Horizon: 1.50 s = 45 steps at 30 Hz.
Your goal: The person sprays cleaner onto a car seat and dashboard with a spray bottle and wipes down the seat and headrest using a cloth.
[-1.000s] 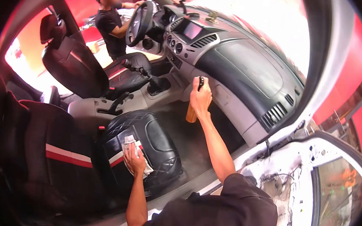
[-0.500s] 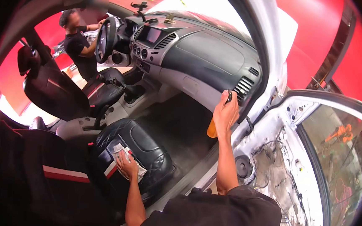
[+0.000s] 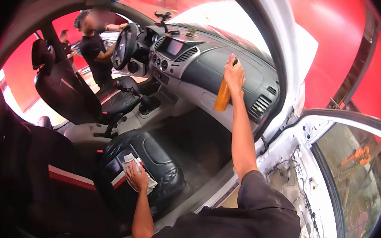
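My right hand (image 3: 234,79) is wrapped round the top of an orange spray bottle (image 3: 222,97), held up in front of the dashboard (image 3: 230,62). The bottle hangs slightly tilted and does not visibly rest on anything. Lower down, my left hand (image 3: 137,176) lies with its fingers spread on a whitish cloth (image 3: 151,185). That cloth sits on the black leather seat cushion (image 3: 150,154), across its red and white stripe.
Across the cabin, a person in black (image 3: 95,52) reaches to the steering wheel (image 3: 125,46). Another person (image 3: 66,45) stands farther back. The gear lever (image 3: 149,103) rises between the seats. At right is the open door (image 3: 328,173), its inner panel bare with wires showing.
My right hand has lifted with the bottle from beside the door frame to in front of the dashboard. My left hand stays on the cloth. The camera view has shifted.
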### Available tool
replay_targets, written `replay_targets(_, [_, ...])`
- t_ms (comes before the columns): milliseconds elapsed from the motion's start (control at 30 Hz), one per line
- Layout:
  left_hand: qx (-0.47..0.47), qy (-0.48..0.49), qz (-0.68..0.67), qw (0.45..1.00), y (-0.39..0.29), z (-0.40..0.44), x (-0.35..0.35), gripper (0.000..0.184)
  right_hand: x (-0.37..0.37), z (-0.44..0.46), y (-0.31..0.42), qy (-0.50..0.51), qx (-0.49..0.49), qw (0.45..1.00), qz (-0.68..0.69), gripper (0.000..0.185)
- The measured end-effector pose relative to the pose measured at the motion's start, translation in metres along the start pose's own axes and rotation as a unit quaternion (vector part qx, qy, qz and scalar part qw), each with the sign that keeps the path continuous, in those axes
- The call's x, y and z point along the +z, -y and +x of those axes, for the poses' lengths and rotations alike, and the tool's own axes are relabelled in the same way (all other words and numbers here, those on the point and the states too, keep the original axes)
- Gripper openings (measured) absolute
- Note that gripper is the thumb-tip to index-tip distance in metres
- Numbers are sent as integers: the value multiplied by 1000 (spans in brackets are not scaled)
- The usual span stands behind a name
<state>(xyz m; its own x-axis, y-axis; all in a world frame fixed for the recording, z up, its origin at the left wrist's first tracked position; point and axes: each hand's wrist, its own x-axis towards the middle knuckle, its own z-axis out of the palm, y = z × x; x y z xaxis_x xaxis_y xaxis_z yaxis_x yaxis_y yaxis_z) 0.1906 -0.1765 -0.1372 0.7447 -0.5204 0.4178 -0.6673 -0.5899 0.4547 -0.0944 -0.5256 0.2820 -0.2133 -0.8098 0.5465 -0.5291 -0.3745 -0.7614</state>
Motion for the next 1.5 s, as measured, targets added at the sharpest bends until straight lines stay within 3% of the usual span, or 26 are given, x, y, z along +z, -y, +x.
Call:
replay_targets(100, [-5, -10, -9, 1000, 1, -1, 3, 53, 22, 41, 5, 52, 16, 998, -39, 75])
replay_targets(233, [-7, -24, -18, 1000, 4, -2, 10, 52, 46, 66, 13, 23, -5, 999, 25, 80])
replay_targets(267, [-10, -23, -17, 1000, 3, -1, 9, 52, 49, 73, 16, 67, 9, 997, 40, 80])
replay_targets(367, [-15, -16, -15, 1000, 0, 0, 7, 52, 73, 101, 16, 7, 54, 992, -112, 81])
replay_targets(467, [-22, -10, -16, 1000, -2, 0, 5, 52, 82, 117, 8, -60, 28, 998, -11, 82])
replay_targets(567, [-22, -12, -20, 1000, -4, 0, 1, 52, 51, 108, 22, -5, 55, 998, -34, 81])
replay_targets(600, [-19, -14, -21, 1000, -4, -1, 0, 53, 50, 109, 17, -61, 66, 995, -55, 77])
replay_targets(700, [-18, -7, -15, 1000, -4, 1, 0, 53, 7, 66, 28, -121, 20, 992, 35, 77])
replay_targets(800, [-10, -13, -18, 1000, -2, -1, 2, 54, -28, 23, 35, -100, 7, 994, 47, 74])
replay_targets(900, [-7, -10, -15, 1000, 0, -1, 6, 54, -43, -3, 28, -140, -6, 989, -55, 70])
replay_targets(1033, [-17, 5, -23, 1000, -4, 2, -1, 54, -61, -29, 16, -169, -12, 985, -34, 63])
replay_targets(1167, [-10, 4, -24, 1000, 1, -1, 4, 54, -88, -51, 20, -145, 42, 980, -129, 60])
replay_targets(1267, [-3, -1, -33, 999, 5, 1, 10, 53, -94, -69, 6, -193, 3, 980, -54, 53])
replay_targets(1500, [-20, 1, -1, 1000, 2, -1, 5, 55, -91, -103, -9, -133, 35, 986, -97, 50])
